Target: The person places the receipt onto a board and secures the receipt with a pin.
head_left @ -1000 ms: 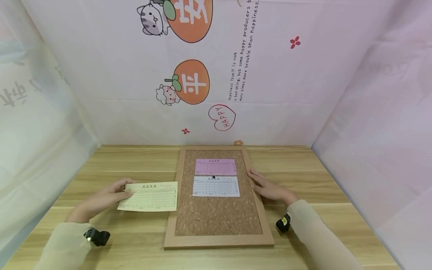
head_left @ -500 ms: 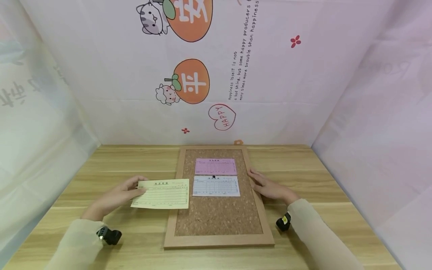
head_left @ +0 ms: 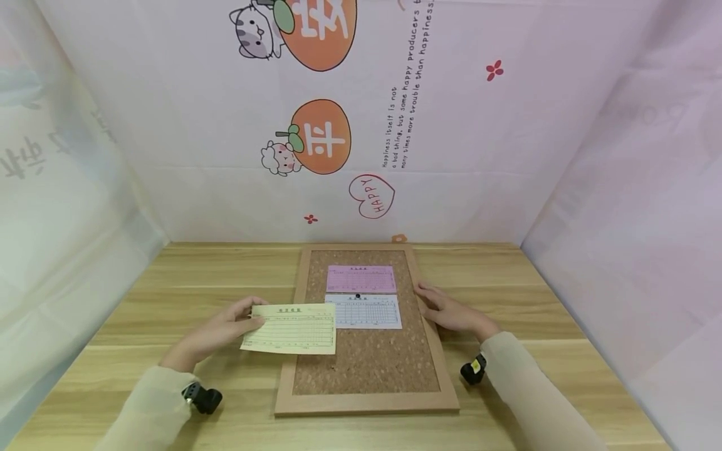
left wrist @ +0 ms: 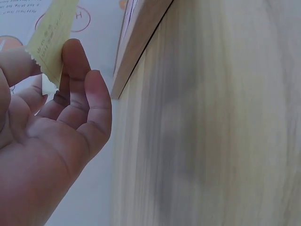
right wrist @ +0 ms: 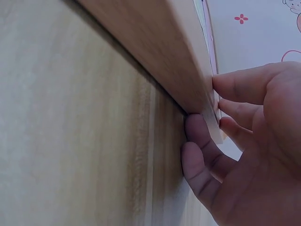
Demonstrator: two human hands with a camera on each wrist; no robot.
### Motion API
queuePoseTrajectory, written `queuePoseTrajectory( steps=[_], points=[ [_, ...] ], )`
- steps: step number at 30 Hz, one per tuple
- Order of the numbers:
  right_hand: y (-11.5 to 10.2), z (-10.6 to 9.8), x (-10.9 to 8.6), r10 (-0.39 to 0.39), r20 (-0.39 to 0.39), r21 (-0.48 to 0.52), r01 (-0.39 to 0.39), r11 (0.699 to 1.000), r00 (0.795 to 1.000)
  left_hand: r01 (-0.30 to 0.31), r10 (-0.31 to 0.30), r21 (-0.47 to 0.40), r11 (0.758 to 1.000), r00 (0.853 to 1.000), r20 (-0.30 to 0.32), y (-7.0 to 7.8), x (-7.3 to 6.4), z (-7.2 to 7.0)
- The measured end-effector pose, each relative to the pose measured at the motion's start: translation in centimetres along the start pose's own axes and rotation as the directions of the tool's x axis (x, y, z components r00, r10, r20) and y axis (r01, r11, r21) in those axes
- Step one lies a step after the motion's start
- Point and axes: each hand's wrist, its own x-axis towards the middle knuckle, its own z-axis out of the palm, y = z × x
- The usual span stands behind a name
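My left hand (head_left: pixel 225 329) pinches a yellow receipt slip (head_left: pixel 293 335) by its left end. The slip is held over the left frame of the corkboard (head_left: pixel 366 366) and covers the left edge of a white-blue slip (head_left: pixel 369 313). Above that lies a pink slip (head_left: pixel 361 280), with a black pushpin (head_left: pixel 358 295) between the two. My right hand (head_left: pixel 451 313) holds the board's right frame. In the right wrist view, the thumb and some fingertips touch the wooden frame (right wrist: pixel 164 52), while two bent fingers (right wrist: pixel 195 157) sit low at its side by the table.
The corkboard lies on a wood-grain table (head_left: pixel 214 269), its far end close to the printed cloth backdrop (head_left: pixel 451 156). Cloth hangs at the left and right sides too. A small black camera sits on each wrist, the left one (head_left: pixel 203 399) near the board's lower left.
My left hand has carried the yellow slip rightward, from beside the board to over its left part, where it overlaps the white-blue slip. The right hand and the board have stayed put.
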Motion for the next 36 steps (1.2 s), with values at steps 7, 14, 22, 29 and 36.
queuePoseTrajectory(
  steps=[7,14,22,29,36],
  points=[
    [-0.2,0.0,-0.2,-0.02,-0.043,-0.007,0.02,1.0,0.999,-0.038,0.04,-0.047,0.998,0.998,0.046,0.4,0.8,0.9],
    [-0.7,0.1,-0.3,-0.049,-0.065,-0.018,0.047,0.999,0.997,-0.021,0.026,-0.09,0.996,0.998,0.058,0.3,1.1,1.7],
    [-1.5,0.1,-0.5,-0.08,-0.055,-0.046,0.078,0.996,0.995,-0.032,0.038,-0.115,0.993,0.998,0.053,0.3,1.8,2.6],
    [-2.1,0.7,-0.6,-0.08,-0.05,-0.013,0.08,0.997,0.995,-0.032,0.037,-0.097,0.995,0.998,0.05,0.5,2.3,3.2],
    [-2.3,0.8,-0.4,-0.123,-0.038,0.014,0.124,0.992,0.992,-0.036,0.04,-0.069,0.997,0.998,0.051,0.8,2.7,3.7]
  ],
)
